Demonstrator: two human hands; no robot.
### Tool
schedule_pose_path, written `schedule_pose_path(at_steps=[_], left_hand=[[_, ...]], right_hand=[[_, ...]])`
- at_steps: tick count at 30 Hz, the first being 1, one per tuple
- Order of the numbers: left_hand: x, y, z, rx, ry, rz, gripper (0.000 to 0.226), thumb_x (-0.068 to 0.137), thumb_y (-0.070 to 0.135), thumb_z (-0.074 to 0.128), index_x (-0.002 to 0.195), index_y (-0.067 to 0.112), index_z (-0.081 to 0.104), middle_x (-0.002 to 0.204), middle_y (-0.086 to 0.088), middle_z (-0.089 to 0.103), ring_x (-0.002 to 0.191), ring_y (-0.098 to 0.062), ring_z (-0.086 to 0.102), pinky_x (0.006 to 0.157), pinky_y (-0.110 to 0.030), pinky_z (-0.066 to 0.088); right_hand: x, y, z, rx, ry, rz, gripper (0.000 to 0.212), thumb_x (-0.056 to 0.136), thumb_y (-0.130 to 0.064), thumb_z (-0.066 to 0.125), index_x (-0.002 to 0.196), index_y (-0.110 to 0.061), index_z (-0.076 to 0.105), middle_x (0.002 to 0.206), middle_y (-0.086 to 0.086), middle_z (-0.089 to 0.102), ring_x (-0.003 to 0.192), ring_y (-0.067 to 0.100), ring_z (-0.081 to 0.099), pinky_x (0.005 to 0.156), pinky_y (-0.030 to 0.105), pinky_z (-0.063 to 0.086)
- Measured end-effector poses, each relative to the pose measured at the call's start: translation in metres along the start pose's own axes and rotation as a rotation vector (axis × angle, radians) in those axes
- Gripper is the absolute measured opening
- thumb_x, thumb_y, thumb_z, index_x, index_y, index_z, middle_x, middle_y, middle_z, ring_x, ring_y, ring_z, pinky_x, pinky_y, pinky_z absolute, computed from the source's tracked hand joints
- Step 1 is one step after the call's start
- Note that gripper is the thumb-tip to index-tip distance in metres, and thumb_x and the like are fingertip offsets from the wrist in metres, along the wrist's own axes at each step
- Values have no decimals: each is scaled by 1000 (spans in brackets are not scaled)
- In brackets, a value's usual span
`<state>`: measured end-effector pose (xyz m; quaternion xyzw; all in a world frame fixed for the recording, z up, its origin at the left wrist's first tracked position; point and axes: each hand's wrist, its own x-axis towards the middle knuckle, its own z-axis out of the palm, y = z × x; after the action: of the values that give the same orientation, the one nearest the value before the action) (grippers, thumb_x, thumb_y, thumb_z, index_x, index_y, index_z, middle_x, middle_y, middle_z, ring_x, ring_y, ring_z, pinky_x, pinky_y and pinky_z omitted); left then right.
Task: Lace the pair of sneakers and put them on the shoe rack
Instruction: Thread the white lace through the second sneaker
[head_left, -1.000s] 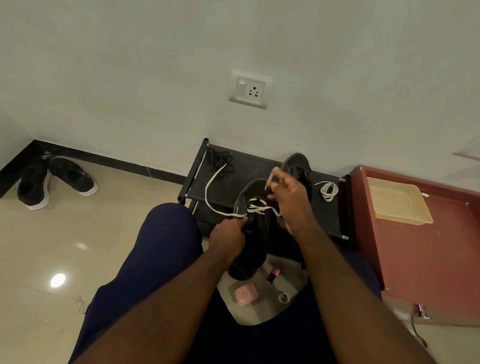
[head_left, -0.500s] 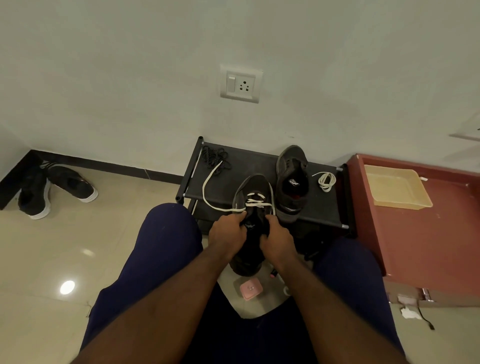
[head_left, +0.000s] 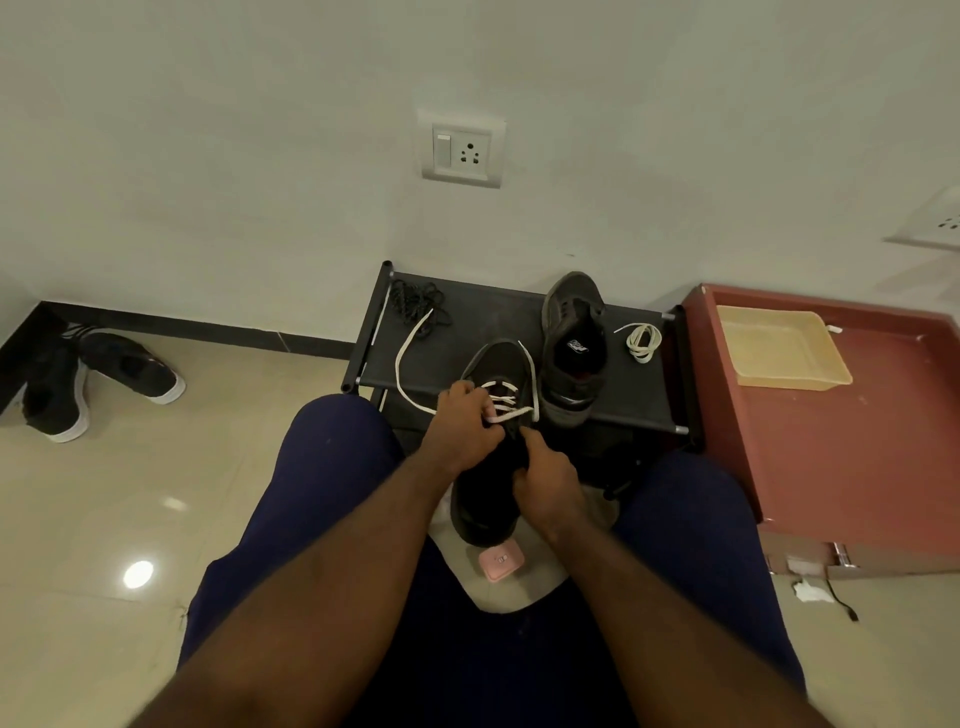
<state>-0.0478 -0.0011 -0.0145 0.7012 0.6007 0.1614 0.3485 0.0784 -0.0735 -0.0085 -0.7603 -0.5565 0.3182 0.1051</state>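
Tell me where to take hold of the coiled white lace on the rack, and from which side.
Pinch the coiled white lace across the middle of its bundled loops, coming from above. It lies flat on the shoe rack, so no side grip offers itself, and the unlaced sneaker stands close on its left. Taking all loops together should keep it coiled.

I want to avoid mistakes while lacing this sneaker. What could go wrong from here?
1. The white lace in the left hand trails its long free end across the shoe rack near the black lace bundle; pulling could snag it.
2. The second sneaker stands at the rack's front edge beside the held sneaker, which the right hand grips; a bump might knock it off.
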Motion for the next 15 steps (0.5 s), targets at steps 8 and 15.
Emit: schedule_pose_path(at_steps=[8,15], left_hand=[[16,-25,-37,-875,566,-590,12,94,14,53,98,10,64,96,-14,67,77,-19,60,64,-35,55],[-1,-13,-17,-240,302,-248,23,91,15,60,113,11,65,112,-6,62,98,-21,62,87,-34,51]], right_hand=[[0,5,-5,123,2,70,52,94,-13,54,141,-33,43,115,3,64,99,20,64,82,40,59],[4,3,-3,89,26,81,49,93,-15,55,137,-32,46,114,3,65,104,23,63,87,40,56]])
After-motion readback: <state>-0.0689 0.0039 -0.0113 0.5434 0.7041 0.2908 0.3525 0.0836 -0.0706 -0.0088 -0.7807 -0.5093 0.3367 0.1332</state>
